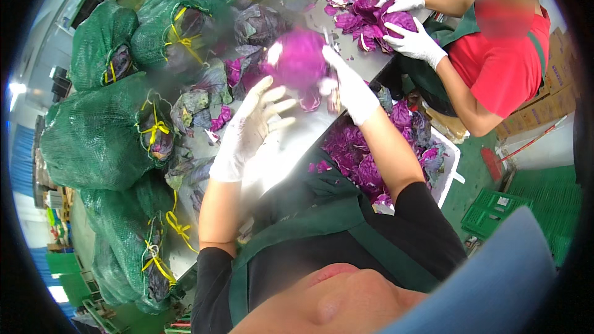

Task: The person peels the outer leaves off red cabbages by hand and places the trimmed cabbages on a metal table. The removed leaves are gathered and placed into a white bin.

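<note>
A peeled red cabbage point(299, 58), blurred, is in front of me above the steel table point(290, 146). My left hand point(257, 125), in a white glove, is just below and left of it, fingers spread and palm turned inward, with nothing in it. At the cabbage's right side is my right hand point(350, 86), also gloved; its fingers reach the cabbage's edge. A thin, pale strip shows by its fingertips and a brownish piece below its thumb; blur hides what these are. An unpeeled red cabbage point(257, 25) lies behind, and loose outer leaves point(211, 86) lie to the left.
Green mesh sacks point(95, 134) of cabbages with yellow ties line the left side. A white bin point(448, 174) of purple leaves point(357, 153) stands at my right. Across the corner, a co-worker's gloved hands point(415, 44) hold another cabbage point(400, 22). Green crates point(494, 211) sit on the floor.
</note>
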The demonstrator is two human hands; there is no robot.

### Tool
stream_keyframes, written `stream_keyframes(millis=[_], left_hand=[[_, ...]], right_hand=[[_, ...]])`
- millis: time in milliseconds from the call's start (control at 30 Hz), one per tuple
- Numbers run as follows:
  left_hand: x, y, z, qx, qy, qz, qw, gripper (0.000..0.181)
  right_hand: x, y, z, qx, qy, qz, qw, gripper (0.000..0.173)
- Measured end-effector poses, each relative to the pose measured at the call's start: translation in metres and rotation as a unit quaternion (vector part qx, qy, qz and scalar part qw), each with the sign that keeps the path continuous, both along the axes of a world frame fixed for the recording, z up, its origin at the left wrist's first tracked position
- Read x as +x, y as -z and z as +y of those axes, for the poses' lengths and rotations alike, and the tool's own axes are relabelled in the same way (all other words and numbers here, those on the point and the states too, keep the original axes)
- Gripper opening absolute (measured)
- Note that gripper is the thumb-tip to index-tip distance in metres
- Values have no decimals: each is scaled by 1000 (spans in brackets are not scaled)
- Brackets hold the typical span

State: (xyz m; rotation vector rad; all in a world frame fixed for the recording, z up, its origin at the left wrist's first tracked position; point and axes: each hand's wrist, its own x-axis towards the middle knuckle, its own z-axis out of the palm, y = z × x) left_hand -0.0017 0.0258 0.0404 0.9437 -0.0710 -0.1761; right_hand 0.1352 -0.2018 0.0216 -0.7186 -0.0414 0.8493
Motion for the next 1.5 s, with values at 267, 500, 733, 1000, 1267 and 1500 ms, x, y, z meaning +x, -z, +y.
stream_keyframes(millis=[267, 500, 733, 1000, 1267, 1500], left_hand=[[-9, 51, 52, 348, -218, -64, 910, 82], [32, 61, 96, 689, -301, -176, 636, 111], [145, 122, 151, 652, -216, -63, 724, 107], [100, 123, 17, 367, -142, -55, 918, 81], [28, 130, -191, 513, -4, -264, 817, 109], [16, 153, -251, 588, 367, -166, 701, 80]], right_hand=[[171, 17, 28, 6, 122, 82, 989, 30], [191, 61, 33, -158, 213, -76, 961, 55], [140, 95, 73, -529, 123, -586, 601, 64], [50, 96, 79, -526, 120, -529, 655, 66], [-78, 112, -146, -595, 226, -472, 610, 73], [-119, 155, -245, -746, 210, -398, 492, 78]])
